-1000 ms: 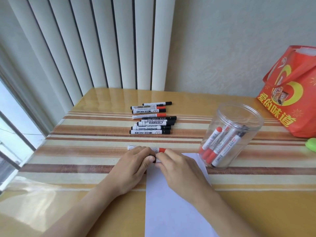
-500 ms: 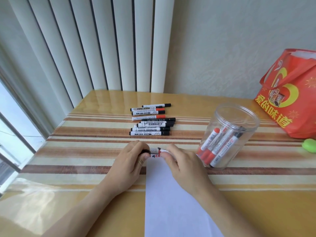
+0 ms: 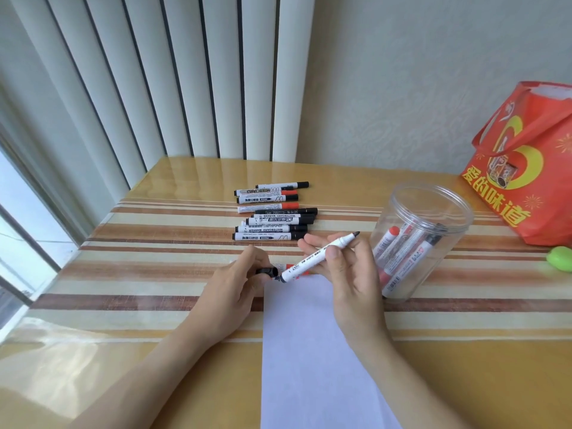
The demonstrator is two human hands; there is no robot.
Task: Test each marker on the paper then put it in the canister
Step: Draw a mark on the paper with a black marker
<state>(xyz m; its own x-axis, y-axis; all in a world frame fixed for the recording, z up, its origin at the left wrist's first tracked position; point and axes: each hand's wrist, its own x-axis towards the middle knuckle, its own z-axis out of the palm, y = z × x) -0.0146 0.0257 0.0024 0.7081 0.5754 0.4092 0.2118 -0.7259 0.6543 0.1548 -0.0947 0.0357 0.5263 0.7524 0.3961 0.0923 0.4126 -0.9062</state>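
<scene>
We see a bright, daylit scene, light entering from the window (image 3: 18, 243) at the left edge. Glare sheens the glossy table (image 3: 154, 187) at upper and lower left. Shadows are soft. Blinds (image 3: 154, 72) bow from wide-angle distortion; focus is fairly sharp.

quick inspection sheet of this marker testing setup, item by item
surface: striped table under a glossy clear cover
job's things: white paper at the near edge, no marks seen on it; clear canister upright and open, several markers inside; row of capped markers lying behind the hands; uncapped marker with its tip up and to the right; black cap
clutter: red gift bag at far right; green object at the right edge, cut off
grippers: left hand pinches the cap; right hand holds the uncapped marker
cables: nothing seen
surroundings: vertical blinds, window at left, pale wall
</scene>
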